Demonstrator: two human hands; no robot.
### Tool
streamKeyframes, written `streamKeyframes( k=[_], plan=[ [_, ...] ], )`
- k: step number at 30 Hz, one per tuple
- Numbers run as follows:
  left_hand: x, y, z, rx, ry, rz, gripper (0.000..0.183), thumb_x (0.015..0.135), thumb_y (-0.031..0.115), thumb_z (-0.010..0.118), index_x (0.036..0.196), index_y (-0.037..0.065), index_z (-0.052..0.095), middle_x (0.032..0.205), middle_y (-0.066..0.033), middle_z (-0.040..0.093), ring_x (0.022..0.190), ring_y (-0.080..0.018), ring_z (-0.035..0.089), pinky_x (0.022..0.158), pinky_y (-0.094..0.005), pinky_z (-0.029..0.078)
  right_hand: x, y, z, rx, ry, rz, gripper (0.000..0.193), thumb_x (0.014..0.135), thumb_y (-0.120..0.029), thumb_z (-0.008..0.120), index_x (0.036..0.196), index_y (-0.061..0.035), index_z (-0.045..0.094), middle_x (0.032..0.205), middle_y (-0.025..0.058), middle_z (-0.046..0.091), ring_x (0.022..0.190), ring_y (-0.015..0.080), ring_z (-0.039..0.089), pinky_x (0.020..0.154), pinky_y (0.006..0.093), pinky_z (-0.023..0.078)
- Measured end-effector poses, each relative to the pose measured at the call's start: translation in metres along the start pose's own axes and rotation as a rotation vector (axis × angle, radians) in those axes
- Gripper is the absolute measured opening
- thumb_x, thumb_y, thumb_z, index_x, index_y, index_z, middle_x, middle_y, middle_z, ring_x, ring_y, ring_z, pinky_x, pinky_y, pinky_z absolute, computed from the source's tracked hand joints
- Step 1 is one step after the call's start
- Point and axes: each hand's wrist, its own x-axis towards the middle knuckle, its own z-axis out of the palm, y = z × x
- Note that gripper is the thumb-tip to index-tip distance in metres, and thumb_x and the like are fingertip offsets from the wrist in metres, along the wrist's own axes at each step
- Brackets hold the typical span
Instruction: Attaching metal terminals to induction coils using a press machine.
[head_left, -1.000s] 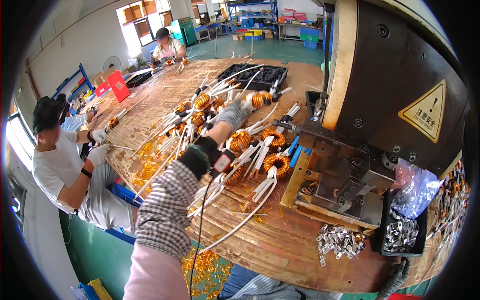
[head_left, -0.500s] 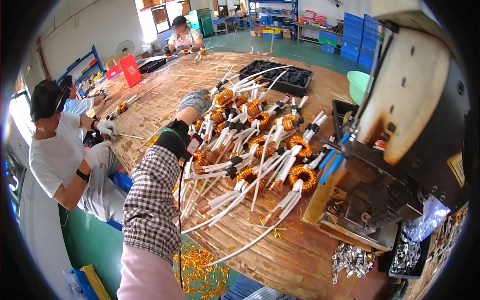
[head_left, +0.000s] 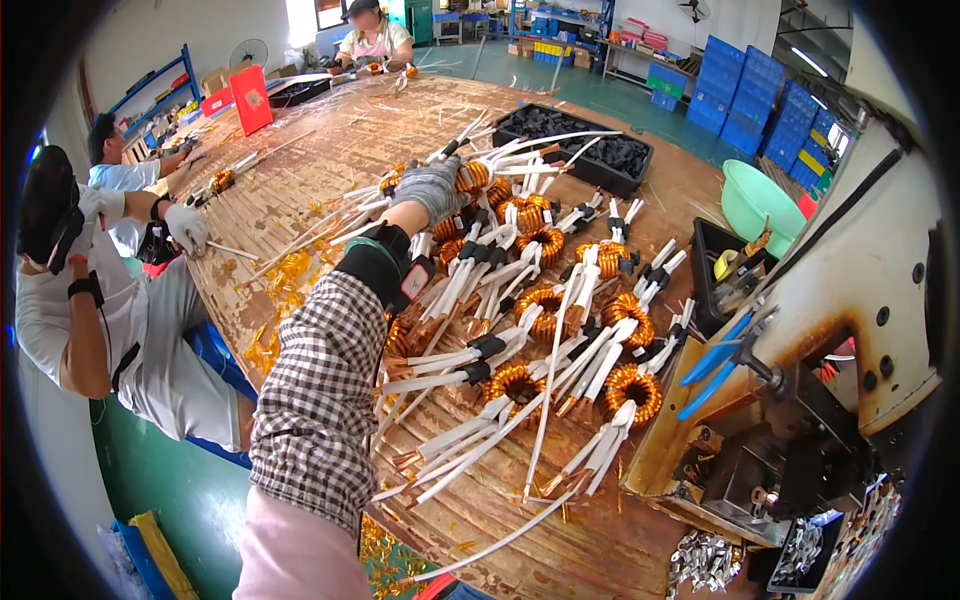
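My left hand point(head_left: 430, 190), in a grey knit glove, reaches to the far left side of a heap of copper-wound ring coils point(head_left: 530, 212). Its fingers curl closed round a ring coil point(head_left: 391, 181), which shows partly beside the glove; white-sleeved leads point(head_left: 345, 218) stretch left from there. Another coil point(head_left: 472, 177) lies close against the fingertips. The heaped coils have white leads with bared copper ends, some with black sleeves. My right hand is out of view.
A press-like machine point(head_left: 800, 400) with blue-handled pliers point(head_left: 715, 365) stands right. Metal terminals point(head_left: 705, 560) lie below it. Behind the heap are a black tray point(head_left: 625, 180) of dark pieces and a green bowl point(head_left: 760, 205). Co-workers point(head_left: 130, 300) sit left and at the far end.
The view has shifted, showing more of the machine side. My left hand has moved farther over the heap's edge, and a coil and leads now show left of the glove.
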Motion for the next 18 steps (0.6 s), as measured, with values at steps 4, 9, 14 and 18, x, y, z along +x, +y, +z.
streamKeyframes(
  k=[4,9,14,18],
  plan=[
    [-0.009,0.008,-0.023,-0.134,0.108,-0.092,0.056,0.074,0.04,0.066,0.117,0.01,0.047,0.103,-0.0177,0.06,0.098,-0.0339,0.057,0.091,-0.0428,0.038,-0.002,-0.006,0.01,-0.007,-0.029,-0.039,0.03,0.088,-0.02,0.055,0.104,0.0044,0.059,0.09,0.0089,0.063,0.071,0.0158,0.054,0.058,0.0251,0.044],
    [-0.025,0.005,-0.097,-0.194,0.219,-0.042,0.054,0.072,0.038,0.07,0.111,0.006,0.05,0.101,-0.0183,0.059,0.092,-0.0336,0.058,0.079,-0.0378,0.046,0.003,-0.005,0.014,0.03,-0.041,-0.085,0.029,0.088,-0.02,0.055,0.104,0.0044,0.059,0.091,0.0089,0.064,0.071,0.0156,0.054,0.058,0.0247,0.044],
    [-0.031,0.029,-0.191,-0.141,0.22,0.066,0.057,0.07,0.038,0.073,0.106,0.0,0.052,0.097,-0.0145,0.061,0.088,-0.0243,0.059,0.077,-0.0321,0.046,-0.009,-0.007,0.003,0.08,-0.029,-0.107,0.029,0.088,-0.02,0.055,0.104,0.0043,0.06,0.091,0.0089,0.064,0.07,0.0153,0.054,0.058,0.0243,0.044],
    [-0.016,0.06,-0.216,-0.261,0.083,-0.007,0.061,0.068,0.035,0.076,0.11,-0.001,0.051,0.089,-0.0097,0.063,0.082,-0.0172,0.06,0.073,-0.0268,0.048,-0.007,-0.006,-0.001,0.139,-0.041,-0.128,0.029,0.088,-0.02,0.055,0.104,0.0043,0.06,0.091,0.009,0.064,0.07,0.0151,0.055,0.058,0.024,0.044]
  ],
)
